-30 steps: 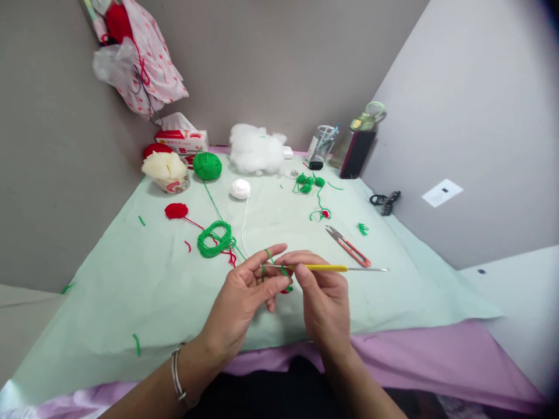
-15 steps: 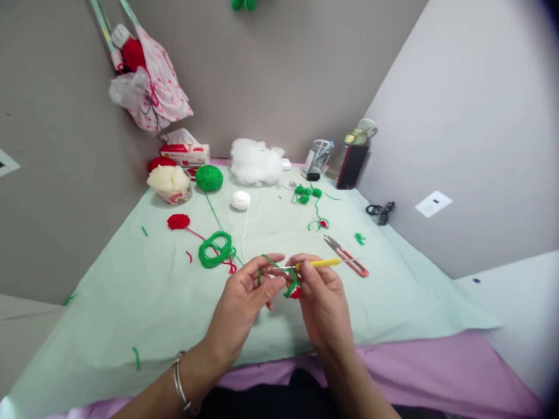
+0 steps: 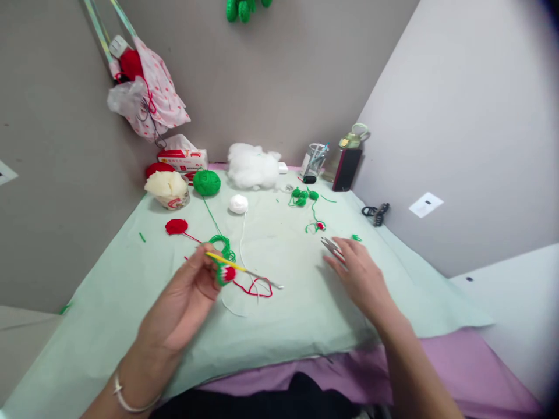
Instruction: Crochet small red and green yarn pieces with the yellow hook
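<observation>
Pale green cloth (image 3: 131,302) bare between left hand (image 3: 183,302) and right hand (image 3: 356,273)

L hand (image 3: 183,299) holds a small red-green crochet piece (image 3: 225,273) w/ a yellow hook (image 3: 227,263) across it, hook's metal tip pointing right. Red yarn (image 3: 255,287) loops on the cloth (image 3: 109,302) just beside the piece. R hand (image 3: 358,276) lies flat on the cloth, fingers over the snips (image 3: 332,249); only the blade tips show. Green coil (image 3: 220,244) sits just behind the L hand, its strand running back to the green ball (image 3: 207,182). White ball (image 3: 238,203), stuffing (image 3: 253,164), cup (image 3: 168,189), tissue box (image 3: 182,158) near the back wall.
</observation>
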Demonstrator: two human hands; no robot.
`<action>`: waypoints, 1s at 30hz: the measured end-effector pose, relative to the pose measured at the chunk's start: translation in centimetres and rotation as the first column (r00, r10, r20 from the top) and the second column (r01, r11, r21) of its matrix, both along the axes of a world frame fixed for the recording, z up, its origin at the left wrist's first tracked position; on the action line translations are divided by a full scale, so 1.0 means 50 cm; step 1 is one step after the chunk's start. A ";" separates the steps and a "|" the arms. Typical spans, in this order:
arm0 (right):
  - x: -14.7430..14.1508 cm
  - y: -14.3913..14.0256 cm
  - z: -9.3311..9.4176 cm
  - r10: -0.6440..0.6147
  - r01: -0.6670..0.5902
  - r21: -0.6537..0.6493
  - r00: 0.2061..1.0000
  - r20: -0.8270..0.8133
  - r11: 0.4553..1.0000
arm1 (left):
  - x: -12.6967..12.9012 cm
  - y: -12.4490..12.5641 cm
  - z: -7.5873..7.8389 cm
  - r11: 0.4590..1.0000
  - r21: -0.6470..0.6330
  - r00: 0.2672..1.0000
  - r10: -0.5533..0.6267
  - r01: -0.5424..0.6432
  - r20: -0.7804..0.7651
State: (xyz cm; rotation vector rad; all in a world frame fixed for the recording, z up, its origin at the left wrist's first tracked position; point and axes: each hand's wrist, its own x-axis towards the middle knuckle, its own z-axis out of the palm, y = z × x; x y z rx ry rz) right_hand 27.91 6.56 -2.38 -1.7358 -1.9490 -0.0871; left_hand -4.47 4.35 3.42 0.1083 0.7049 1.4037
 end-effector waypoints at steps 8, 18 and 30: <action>0.091 0.026 0.010 -0.168 0.210 -0.194 0.963 0.213 0.958 | -0.083 -0.007 0.058 0.988 0.117 0.962 0.066 -0.100 0.267; -0.217 0.039 0.130 0.521 -0.540 -0.272 0.841 -0.143 0.797 | -0.074 -0.020 0.068 0.980 0.171 0.967 0.056 -0.100 0.249; -0.311 0.081 0.119 0.544 -0.518 -0.223 0.837 0.068 0.826 | -0.076 -0.039 0.100 0.971 0.130 0.947 0.156 -0.199 0.282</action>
